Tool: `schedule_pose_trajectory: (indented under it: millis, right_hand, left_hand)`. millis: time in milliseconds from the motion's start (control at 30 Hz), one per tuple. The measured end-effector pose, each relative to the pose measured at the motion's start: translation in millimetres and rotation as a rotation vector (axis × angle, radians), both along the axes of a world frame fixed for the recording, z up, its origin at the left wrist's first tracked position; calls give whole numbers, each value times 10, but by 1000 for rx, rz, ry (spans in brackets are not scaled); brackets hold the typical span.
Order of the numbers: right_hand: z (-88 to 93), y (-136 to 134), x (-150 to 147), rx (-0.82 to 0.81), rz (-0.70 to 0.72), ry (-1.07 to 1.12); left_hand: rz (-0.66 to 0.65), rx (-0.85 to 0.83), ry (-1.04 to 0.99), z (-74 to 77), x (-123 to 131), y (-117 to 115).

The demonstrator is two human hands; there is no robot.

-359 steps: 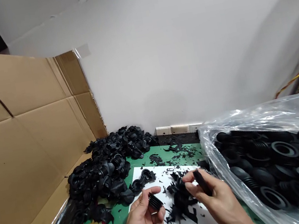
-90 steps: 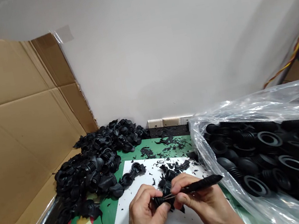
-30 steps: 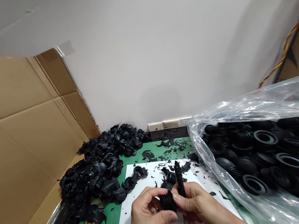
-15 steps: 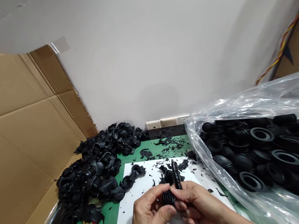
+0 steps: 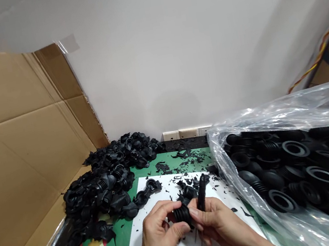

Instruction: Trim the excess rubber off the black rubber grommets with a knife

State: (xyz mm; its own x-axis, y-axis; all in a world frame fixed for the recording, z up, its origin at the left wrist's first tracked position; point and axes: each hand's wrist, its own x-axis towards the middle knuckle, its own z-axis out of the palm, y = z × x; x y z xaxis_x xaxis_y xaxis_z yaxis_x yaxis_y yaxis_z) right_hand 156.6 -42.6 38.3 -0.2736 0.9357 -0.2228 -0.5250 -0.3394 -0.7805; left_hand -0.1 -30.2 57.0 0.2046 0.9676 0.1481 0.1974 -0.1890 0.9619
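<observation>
My left hand [image 5: 161, 233] is closed around a ribbed black rubber boot [image 5: 181, 215], thumb below and fingers above. Close on its right, my right hand [image 5: 215, 218] grips black tweezers [image 5: 201, 192]. Their dark upper end points up past the fingers, and two thin tips show below the hand. The right thumb and fingertips are at the boot's right edge; whether they pinch it too I cannot tell. Behind the hands, black rubber scraps [image 5: 187, 191] lie on a white sheet [image 5: 140, 237].
Left, black rubber pieces [image 5: 108, 183] are heaped against a cardboard panel [image 5: 20, 135]. Right, a clear plastic bag [image 5: 222, 159] holds several black rubber boots [image 5: 296, 148]. Black shreds litter the green mat [image 5: 147, 170]. A pale wall [image 5: 184, 51] stands behind.
The tweezers have tilted, their upper end leaning to the right. The boot has turned slightly in my left hand and moved a little up-left. The view has shifted slightly.
</observation>
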Motion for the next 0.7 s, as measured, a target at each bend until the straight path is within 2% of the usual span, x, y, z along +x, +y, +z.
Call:
schedule_pose_trajectory:
  millis: [300,700]
  right_hand:
    - [-18,29,15,-72,-22,-6]
    - [2,43,-11,-74,-12,-48]
  left_hand:
    - [46,-87,-164,-42,30,17]
    - [45,-68,-168,-61,31,10]
